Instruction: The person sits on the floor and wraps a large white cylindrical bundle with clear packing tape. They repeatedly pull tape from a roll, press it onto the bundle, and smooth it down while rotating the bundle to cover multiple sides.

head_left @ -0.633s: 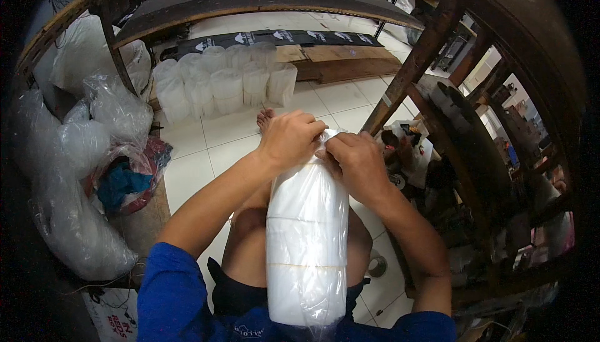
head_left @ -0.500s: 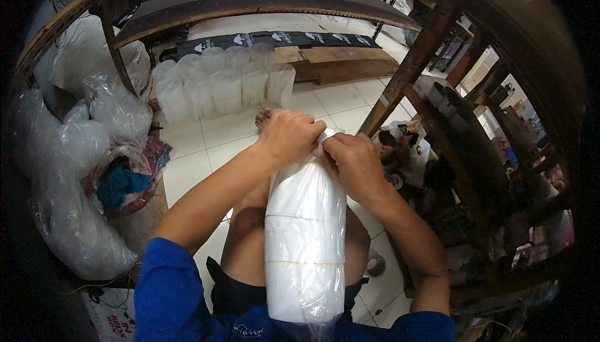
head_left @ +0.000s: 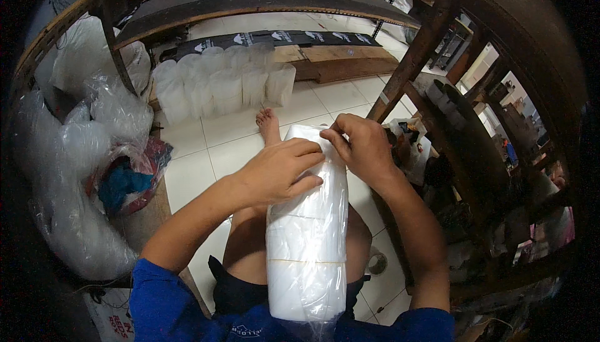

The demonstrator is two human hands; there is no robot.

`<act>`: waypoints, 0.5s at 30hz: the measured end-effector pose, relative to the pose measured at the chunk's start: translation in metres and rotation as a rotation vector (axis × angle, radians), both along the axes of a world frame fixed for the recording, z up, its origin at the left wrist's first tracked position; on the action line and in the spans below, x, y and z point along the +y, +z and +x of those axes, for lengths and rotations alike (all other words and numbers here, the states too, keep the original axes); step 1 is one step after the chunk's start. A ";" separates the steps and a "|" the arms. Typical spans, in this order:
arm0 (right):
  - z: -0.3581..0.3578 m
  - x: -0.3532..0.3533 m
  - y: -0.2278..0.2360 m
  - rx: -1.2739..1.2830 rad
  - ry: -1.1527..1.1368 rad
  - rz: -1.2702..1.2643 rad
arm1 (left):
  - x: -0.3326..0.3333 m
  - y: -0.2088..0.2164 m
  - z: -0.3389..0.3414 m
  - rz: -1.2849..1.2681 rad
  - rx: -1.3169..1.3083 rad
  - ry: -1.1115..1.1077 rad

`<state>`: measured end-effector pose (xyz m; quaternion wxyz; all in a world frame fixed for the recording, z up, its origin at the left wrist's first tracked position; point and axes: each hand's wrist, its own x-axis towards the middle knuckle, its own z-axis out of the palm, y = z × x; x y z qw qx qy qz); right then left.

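Observation:
A long white bundle (head_left: pixel 306 286), apparently plastic bags or sheets, lies along my lap. A thin band circles it, and a shiny clear plastic wrapper (head_left: pixel 331 217) covers it. My left hand (head_left: pixel 278 168) rests against the bundle's upper left side, thumb and fingers apart on the wrapper. At the far right corner of the bundle, my right hand (head_left: pixel 362 151) is closed in a pinch at the wrapper's edge. The exact bit between its fingertips is too small to see clearly.
Several similar white bundles (head_left: pixel 225 89) stand upright on the tiled floor ahead, beside a low wooden platform (head_left: pixel 344 62). Clear plastic sacks (head_left: pixel 81 173) crowd the left. A dark wooden frame (head_left: pixel 412 54) rises at the right. A tape roll (head_left: pixel 377 262) lies near my right leg.
Both hands were together at the bundle's far end. My left hand has moved nearer and opened onto its side; the right has shifted slightly right. The gathered far end now looks flatter and wider.

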<state>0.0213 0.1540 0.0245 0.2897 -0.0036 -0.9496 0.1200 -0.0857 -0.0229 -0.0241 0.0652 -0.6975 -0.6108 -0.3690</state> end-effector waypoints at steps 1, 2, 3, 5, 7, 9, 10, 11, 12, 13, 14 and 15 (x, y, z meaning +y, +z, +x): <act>0.000 -0.001 0.000 -0.011 -0.013 0.016 | 0.001 -0.002 0.003 -0.003 -0.003 0.016; 0.001 -0.001 -0.001 -0.048 -0.012 0.031 | 0.000 -0.003 0.005 -0.031 0.032 0.048; 0.006 0.000 -0.002 -0.084 -0.015 0.049 | 0.001 -0.001 0.007 -0.056 0.068 0.077; 0.014 -0.005 -0.004 -0.067 0.001 0.137 | 0.001 -0.002 0.010 -0.065 0.111 0.134; 0.021 -0.007 -0.011 -0.075 0.022 0.190 | 0.001 -0.006 0.014 -0.035 0.116 0.177; 0.024 -0.009 -0.012 -0.067 0.070 0.253 | 0.000 -0.009 0.015 0.008 0.086 0.212; 0.024 -0.010 -0.013 -0.055 0.076 0.259 | 0.000 -0.011 0.016 0.030 0.058 0.229; 0.025 -0.011 -0.015 -0.042 0.081 0.265 | -0.001 -0.014 0.018 0.049 0.023 0.245; 0.024 -0.012 -0.016 -0.027 0.089 0.272 | -0.003 -0.016 0.018 0.066 -0.023 0.264; 0.025 -0.014 -0.017 -0.015 0.088 0.274 | -0.004 -0.019 0.019 0.082 -0.072 0.288; 0.026 -0.017 -0.017 -0.004 0.087 0.275 | -0.004 -0.020 0.019 0.100 -0.109 0.305; 0.027 -0.019 -0.018 0.006 0.088 0.277 | -0.004 -0.021 0.019 0.124 -0.121 0.306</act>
